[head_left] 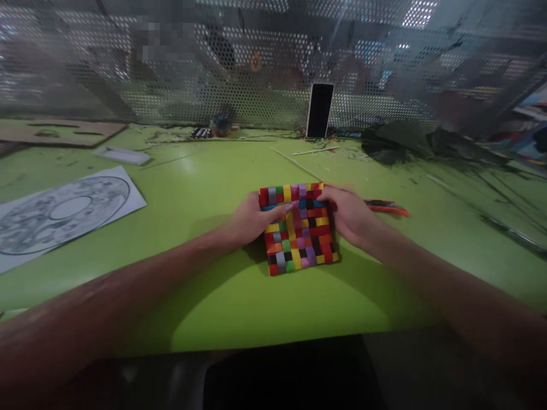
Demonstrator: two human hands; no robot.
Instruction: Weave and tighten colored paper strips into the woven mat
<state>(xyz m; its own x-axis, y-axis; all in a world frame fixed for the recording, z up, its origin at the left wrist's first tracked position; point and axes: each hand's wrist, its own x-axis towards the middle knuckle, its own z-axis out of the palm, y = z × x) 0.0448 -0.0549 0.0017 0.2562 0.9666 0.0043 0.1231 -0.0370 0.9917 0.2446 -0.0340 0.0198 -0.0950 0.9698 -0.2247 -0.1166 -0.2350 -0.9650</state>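
Note:
A small square woven mat (301, 242) of red, yellow, purple, green, black and grey strips is held tilted just over the green table (213, 307). My left hand (256, 219) grips its left edge, thumb lying across the front and the other fingers hidden behind. At the upper right corner, my right hand (346, 213) pinches the mat between thumb and fingers. Just beyond my right hand lies a tool with orange-red edges, perhaps scissors (388, 207), partly covered by the hand.
A printed sheet with a ring pattern (70, 210) lies at left, near a white tray (123, 155) and cardboard (60, 132). A phone (320, 111) leans on the perforated metal screen (179, 74). Dark leaves (401, 142) and thin sticks (314, 151) lie toward the back right.

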